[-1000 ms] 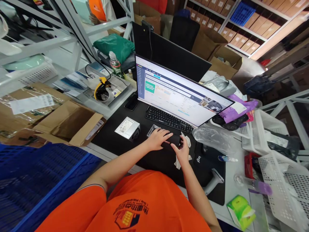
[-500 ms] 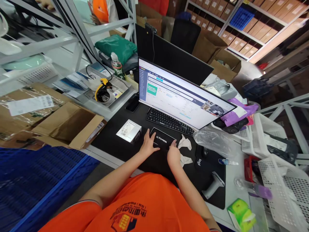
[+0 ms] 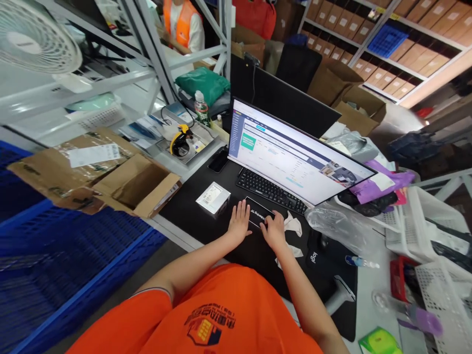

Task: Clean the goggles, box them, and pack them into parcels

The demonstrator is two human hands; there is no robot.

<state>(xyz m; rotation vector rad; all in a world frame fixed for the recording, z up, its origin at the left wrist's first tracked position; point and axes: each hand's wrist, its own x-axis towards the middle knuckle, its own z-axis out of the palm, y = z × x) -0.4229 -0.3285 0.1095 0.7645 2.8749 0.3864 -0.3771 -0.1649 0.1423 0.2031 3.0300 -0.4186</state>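
A slim black box with white lettering lies on the dark desk mat, just in front of the keyboard. My left hand rests at its left end, fingers stretched out flat and close together. At the other end, my right hand has its thumb and bent fingers closed on the box. To the left stands a small white box with a printed label. Crumpled white paper lies right beside my right hand.
Behind the keyboard stands a lit monitor. An open cardboard box sits left, over a blue crate. On the right are a mouse, a scanner and white baskets. A person in an orange vest is beyond the frame.
My left hand has flattened, its fingers now straight and together instead of spread around the box. My right fingers have shifted along the box's near right end. The camera view has swung left.
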